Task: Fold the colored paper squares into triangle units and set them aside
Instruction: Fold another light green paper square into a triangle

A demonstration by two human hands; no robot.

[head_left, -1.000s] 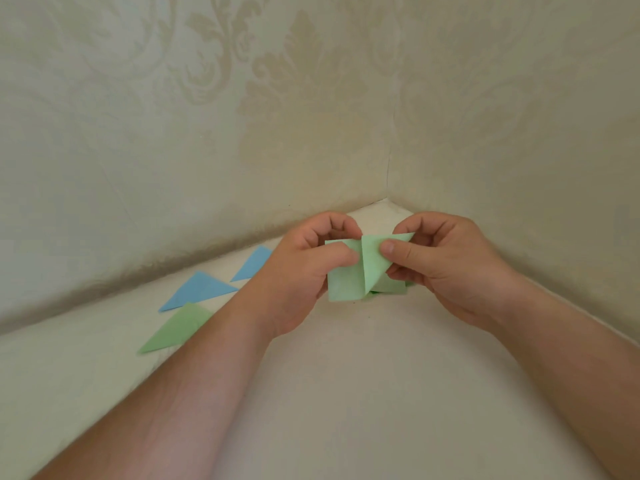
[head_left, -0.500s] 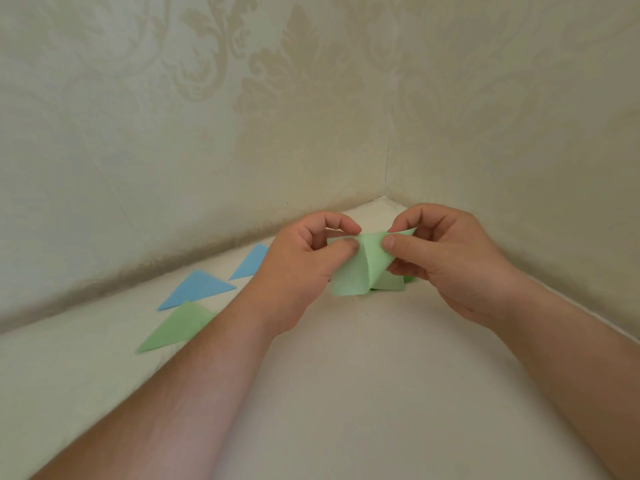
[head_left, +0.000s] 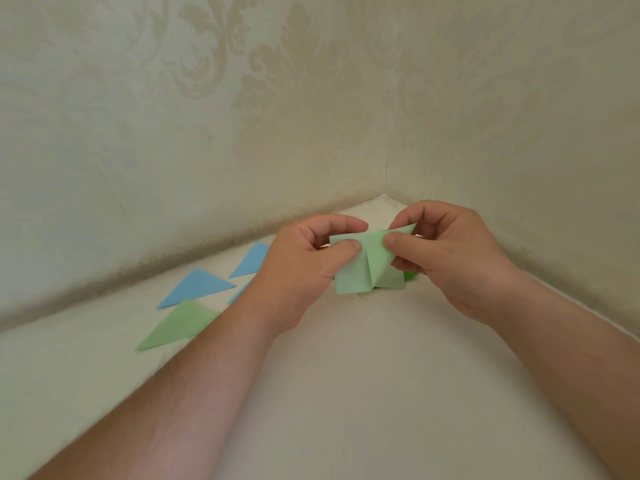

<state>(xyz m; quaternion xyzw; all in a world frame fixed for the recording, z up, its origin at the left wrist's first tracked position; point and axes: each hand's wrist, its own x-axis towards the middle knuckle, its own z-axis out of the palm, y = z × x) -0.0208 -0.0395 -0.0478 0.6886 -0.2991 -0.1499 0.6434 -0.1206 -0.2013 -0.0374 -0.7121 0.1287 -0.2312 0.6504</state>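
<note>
A light green paper square (head_left: 367,268) is held just above the surface near the corner, partly folded with a crease down its middle. My left hand (head_left: 304,268) pinches its left half between thumb and forefinger. My right hand (head_left: 446,258) pinches its upper right flap the same way. Under the held sheet lies more green paper (head_left: 410,275), mostly hidden. Folded triangles lie to the left: a green triangle (head_left: 176,323) nearest me, a blue triangle (head_left: 195,287) behind it and another blue triangle (head_left: 251,259) further back.
The work surface (head_left: 363,393) is a cream sheet ending at two patterned walls (head_left: 242,116) that meet in a corner (head_left: 388,195) just behind my hands. A sliver of blue paper (head_left: 239,294) shows beside my left wrist.
Both hands have shifted slightly while working the fold. The right flap has been drawn over toward the middle, then opened a little. The triangles on the left have not moved.
</note>
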